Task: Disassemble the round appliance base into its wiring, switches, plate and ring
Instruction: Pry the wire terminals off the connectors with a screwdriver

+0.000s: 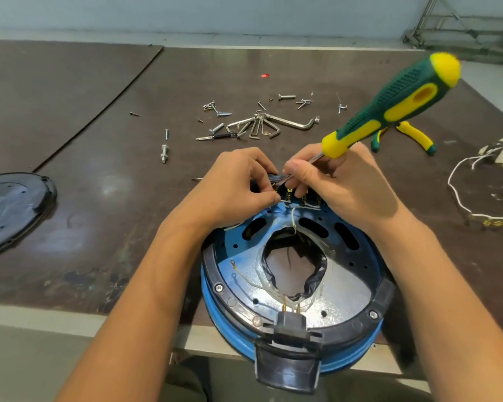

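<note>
The round appliance base (346, 297) lies at the table's near edge: a blue plate inside a black ring (385, 300), with a black socket block (288, 329) at its near rim. Clear-sleeved white wiring (269, 281) loops round the ragged centre hole. At the far rim sits a row of switch terminals (288, 195). My left hand (238, 187) pinches a terminal there. My right hand (340, 187) grips the metal shaft of a green-and-yellow screwdriver (395, 103), its tip at the terminals.
Loose screws, bolts and a bunch of hex keys (262, 126) lie beyond the hands. Green-and-yellow pliers (413, 137) rest at the right, a removed white wire (471, 204) further right. A black cover plate (9, 210) lies at the left edge.
</note>
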Demonstrator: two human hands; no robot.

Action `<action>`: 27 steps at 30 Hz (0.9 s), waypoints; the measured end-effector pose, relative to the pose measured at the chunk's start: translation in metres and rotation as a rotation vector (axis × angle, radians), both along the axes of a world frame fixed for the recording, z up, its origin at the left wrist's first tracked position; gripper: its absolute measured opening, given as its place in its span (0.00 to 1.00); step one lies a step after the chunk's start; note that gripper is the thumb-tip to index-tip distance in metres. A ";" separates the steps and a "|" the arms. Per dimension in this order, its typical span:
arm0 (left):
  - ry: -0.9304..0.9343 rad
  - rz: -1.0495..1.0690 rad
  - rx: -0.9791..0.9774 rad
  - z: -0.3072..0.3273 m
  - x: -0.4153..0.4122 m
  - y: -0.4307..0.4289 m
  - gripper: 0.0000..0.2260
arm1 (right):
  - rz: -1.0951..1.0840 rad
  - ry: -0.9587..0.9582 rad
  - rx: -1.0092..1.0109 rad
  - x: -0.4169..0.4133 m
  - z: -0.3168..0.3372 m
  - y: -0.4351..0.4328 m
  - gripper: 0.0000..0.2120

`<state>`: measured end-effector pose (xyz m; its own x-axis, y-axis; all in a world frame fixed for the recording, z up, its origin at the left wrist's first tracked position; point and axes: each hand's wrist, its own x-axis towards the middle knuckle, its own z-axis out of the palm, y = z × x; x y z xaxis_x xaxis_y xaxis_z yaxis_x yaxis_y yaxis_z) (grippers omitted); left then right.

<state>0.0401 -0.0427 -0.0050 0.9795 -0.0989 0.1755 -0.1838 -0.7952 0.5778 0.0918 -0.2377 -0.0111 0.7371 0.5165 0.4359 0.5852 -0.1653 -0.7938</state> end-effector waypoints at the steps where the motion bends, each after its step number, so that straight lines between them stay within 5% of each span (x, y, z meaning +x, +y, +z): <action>1: 0.001 -0.004 0.000 0.000 0.000 0.000 0.06 | 0.021 -0.058 -0.030 -0.001 0.000 0.000 0.05; 7: 0.019 -0.003 -0.009 0.001 0.000 -0.001 0.06 | -0.018 -0.157 -0.184 -0.002 0.000 0.003 0.11; 15: 0.023 -0.005 -0.008 0.002 0.000 -0.004 0.07 | -0.137 0.074 -0.220 0.002 0.005 0.007 0.13; 27: 0.041 -0.039 -0.034 -0.001 0.003 -0.005 0.09 | 0.004 0.331 -0.112 0.011 0.009 -0.004 0.10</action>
<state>0.0434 -0.0475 -0.0058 0.9814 -0.1322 0.1390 -0.1901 -0.7675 0.6122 0.1025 -0.2413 -0.0023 0.8268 0.5508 0.1139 0.2996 -0.2599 -0.9180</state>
